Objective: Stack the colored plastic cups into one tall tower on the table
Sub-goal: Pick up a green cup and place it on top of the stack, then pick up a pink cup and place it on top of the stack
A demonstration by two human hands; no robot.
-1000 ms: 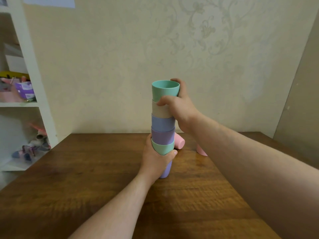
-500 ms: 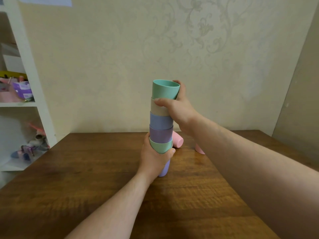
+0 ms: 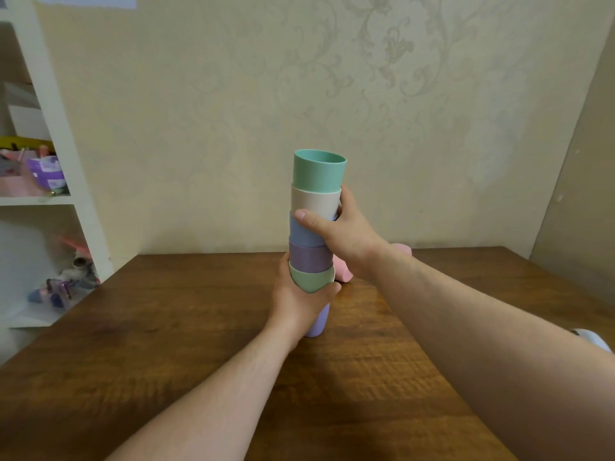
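Cups nested in a tower (image 3: 314, 234) stand on the table (image 3: 199, 327), base down. Left hand (image 3: 301, 301) is wrapped around the low green cup (image 3: 311, 279); right hand (image 3: 342, 232) pinches the blue cup (image 3: 304, 232). Press straight down, keeping the column plumb, I judge. Smooth matte plastic, tapered walls, teal cup (image 3: 319, 171) topmost. Pink cups (image 3: 344, 272) lie behind, on grained wood.

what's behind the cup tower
A pink cup lies on the table just behind the cup tower. The right hand covers most of it.
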